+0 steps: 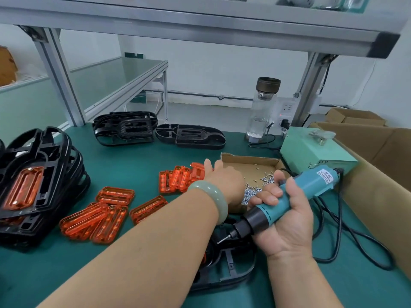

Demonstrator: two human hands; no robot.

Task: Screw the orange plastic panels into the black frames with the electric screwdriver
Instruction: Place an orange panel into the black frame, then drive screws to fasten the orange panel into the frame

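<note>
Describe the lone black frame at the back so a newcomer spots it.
On the green bench mat, look along the far edge, left of the glass water bottle. Two dark shapes lie there side by side. Yours is the right-hand black frame: flat, alone, no orange panel, while its left neighbour is a stack of frames.

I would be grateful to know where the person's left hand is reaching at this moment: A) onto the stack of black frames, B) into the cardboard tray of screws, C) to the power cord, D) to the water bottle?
B: the left hand lies over the cardboard tray, right at the pile of screws, while the right hand grips the screwdriver.
</note>
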